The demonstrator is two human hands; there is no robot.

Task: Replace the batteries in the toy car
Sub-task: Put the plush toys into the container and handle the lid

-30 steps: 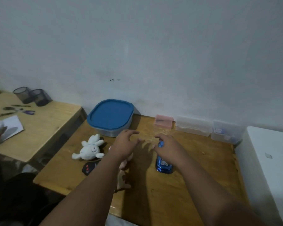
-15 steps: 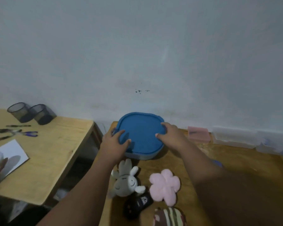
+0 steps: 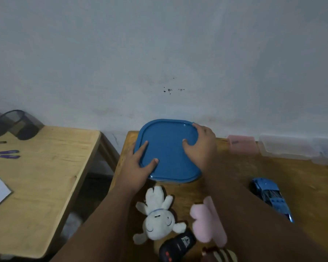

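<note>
Pale wall (image 3: 159, 44), two wooden tables (image 3: 45, 176)

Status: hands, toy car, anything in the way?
Left hand and right hand grip blue lid at its side edges. Toy car untouched on table, right of right forearm. White plush nearby, not blocking.
</note>
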